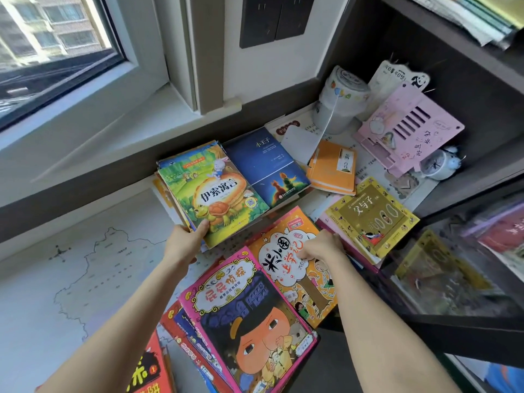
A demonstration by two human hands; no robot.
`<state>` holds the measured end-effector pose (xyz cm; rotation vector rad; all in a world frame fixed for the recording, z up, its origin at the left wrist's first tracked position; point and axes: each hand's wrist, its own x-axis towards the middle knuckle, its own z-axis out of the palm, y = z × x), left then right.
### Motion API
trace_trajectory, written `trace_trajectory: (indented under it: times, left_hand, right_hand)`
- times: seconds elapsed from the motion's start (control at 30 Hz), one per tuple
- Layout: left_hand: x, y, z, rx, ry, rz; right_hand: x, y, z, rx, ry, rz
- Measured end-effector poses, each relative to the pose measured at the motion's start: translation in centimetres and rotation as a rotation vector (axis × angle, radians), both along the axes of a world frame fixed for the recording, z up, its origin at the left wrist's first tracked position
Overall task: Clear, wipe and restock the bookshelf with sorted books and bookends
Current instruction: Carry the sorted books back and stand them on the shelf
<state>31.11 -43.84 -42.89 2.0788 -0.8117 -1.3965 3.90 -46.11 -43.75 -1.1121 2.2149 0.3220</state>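
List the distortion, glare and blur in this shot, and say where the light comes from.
Head view: the wide-angle lens bows the white window frame and dark shelf board; daylight comes from that window, upper left; the glass cabinet door at right mirrors the yellow-bordered book; the central green turtle-cover book is sharp, the corners soft.

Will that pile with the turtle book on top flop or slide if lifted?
Probably heavy: the turtle book pile holds several books. Glossy covers and uneven edges suggest it may slide apart. The left hand grips one corner, so it could sag.
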Motion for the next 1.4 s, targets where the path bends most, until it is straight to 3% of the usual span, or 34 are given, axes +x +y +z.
trace_trajectory:
  times: [0.4, 0.6, 0.83, 0.93, 1.07, 1.27, 1.4]
  left_hand:
    - [0.0, 0.0, -0.3, 0.010, -0.044, -0.027]
    - [0.3, -0.2, -0.3, 0.013, -0.210, -0.091]
    - [0.1, -0.6, -0.6, 0.036, -0.123, -0.052]
    - [0.3, -0.7, -0.7, 0.039, -0.130, -0.058]
    - [0.1, -0.7, -0.5, 0.039, -0.145, -0.076]
    - [0.3, -0.5, 1.3, 0.086, -0.161, -0.111]
    - [0.0, -0.2, 3.2, -0.010, -0.367, -0.089]
  right_hand:
    - [-0.3, 0.1, -0.6, -0.006, 0.016, 0.040]
    - [-1.0, 0.2, -0.4, 0.007, 0.016, 0.053]
    - [-1.2, -0.5, 0.7, 0.043, 0.097, 0.096]
    - [-1.0, 0.0, 1.7, -0.023, 0.110, 0.113]
    - [0.4, 1.8, 4.0, -0.139, -0.022, 0.149]
    - [3.5, 5.3, 10.6, -0.460, 0.159, 0.166]
    - [3.6, 6.7, 16.3, -0.769, 0.223, 0.100]
